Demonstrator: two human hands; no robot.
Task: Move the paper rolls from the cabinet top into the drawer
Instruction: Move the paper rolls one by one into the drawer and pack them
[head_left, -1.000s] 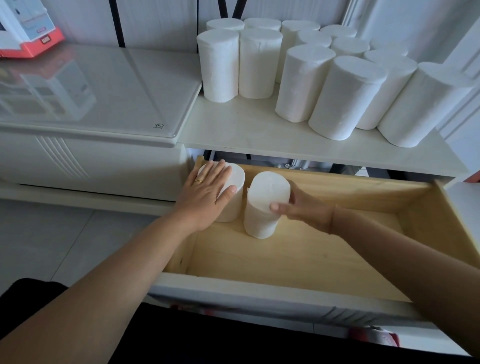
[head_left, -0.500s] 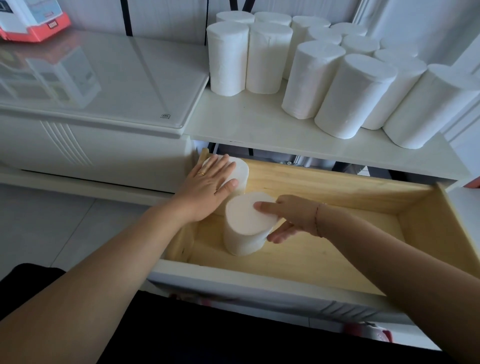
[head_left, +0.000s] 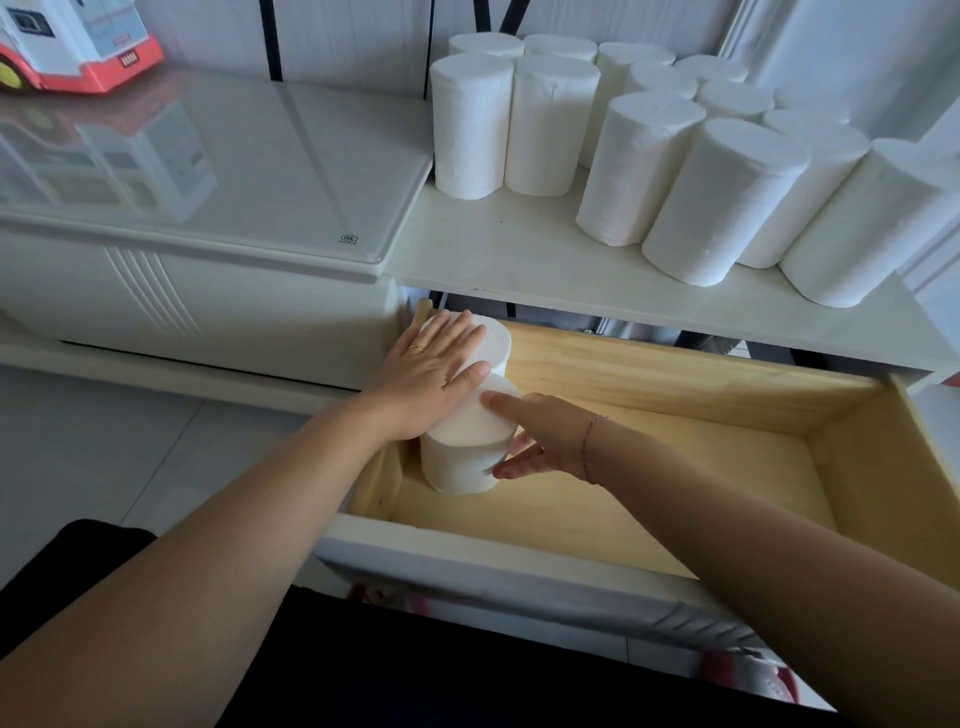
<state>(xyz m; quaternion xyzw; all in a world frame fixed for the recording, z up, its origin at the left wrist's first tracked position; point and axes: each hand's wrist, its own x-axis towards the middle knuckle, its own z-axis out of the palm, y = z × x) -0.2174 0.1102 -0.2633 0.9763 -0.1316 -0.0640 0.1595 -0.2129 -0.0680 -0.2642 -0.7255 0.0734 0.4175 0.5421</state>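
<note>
My left hand (head_left: 434, 366) lies flat, fingers straight, steadying the back roll (head_left: 496, 344) in the drawer (head_left: 675, 371) corner. My right hand (head_left: 548, 436) clasps the front roll (head_left: 460, 462), standing it tight alongside. More rolls (head_left: 717, 202) wait on the cabinet top (head_left: 519, 260).

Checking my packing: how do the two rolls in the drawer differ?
The back roll stands in the rear left corner of the drawer with the left hand flat on top. The front roll stands nearer the drawer front, held by the right hand at its top and side. Both are white and upright.
</note>
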